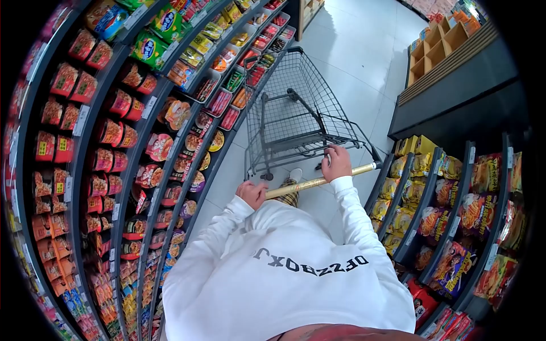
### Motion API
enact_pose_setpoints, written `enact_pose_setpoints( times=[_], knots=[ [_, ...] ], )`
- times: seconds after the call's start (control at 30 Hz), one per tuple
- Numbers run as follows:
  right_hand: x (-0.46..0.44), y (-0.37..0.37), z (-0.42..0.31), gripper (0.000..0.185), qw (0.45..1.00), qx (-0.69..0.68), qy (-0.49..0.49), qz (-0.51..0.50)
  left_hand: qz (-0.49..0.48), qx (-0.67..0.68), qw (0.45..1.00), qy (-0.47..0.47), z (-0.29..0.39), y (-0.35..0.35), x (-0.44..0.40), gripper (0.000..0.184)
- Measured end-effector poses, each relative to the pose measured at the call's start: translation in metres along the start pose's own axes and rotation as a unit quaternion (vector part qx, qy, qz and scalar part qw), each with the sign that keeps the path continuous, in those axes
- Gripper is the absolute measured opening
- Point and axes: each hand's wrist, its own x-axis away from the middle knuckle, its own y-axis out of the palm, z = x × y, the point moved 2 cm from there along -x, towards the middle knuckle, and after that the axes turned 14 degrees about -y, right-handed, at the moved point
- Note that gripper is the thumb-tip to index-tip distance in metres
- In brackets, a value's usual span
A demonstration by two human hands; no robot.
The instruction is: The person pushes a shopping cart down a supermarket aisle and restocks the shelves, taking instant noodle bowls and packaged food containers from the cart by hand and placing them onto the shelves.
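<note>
A dark grey wire shopping cart [301, 105] stands in front of me, its child-seat frame and basket mesh visible. Its gold handle bar [307, 185], capped white at the right end, runs slanting across in front of my body. My left hand [251, 194] is closed round the left end of the bar. Farther right, my right hand [336, 162] is closed over the same bar, its fingers bent toward the basket; their tips are partly hidden. White sleeves cover both arms down to the wrists.
Tall shelves [116, 187] of cup noodles and packaged snacks curve along my left, close to the cart. On the right are shelves of bagged noodles [435, 221] and a dark counter end [455, 96] with wooden cubbies [438, 50]. Pale tiled floor [358, 40] extends ahead.
</note>
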Motion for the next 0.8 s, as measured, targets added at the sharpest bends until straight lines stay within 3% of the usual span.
enact_pose_setpoints(
  times=[0.17,0.4,0.63,0.8],
  knots=[
    [-0.019,-0.015,0.035,0.017,0.999,0.015,-0.029,-0.009,0.049,0.029,0.998,0.041,0.02,0.032,-0.018,0.009],
    [-0.052,-0.038,0.093,0.013,0.996,0.006,-0.072,-0.057,0.066,0.036,0.997,0.007,0.063,0.066,-0.053,0.014],
    [-0.072,-0.061,0.125,0.014,0.994,-0.02,-0.096,-0.043,0.058,0.005,0.997,-0.043,0.106,0.082,-0.07,0.02],
    [-0.07,-0.07,0.157,0.015,0.975,-0.08,-0.156,-0.139,0.096,-0.022,0.991,-0.095,0.133,0.107,-0.062,0.018]
  ],
)
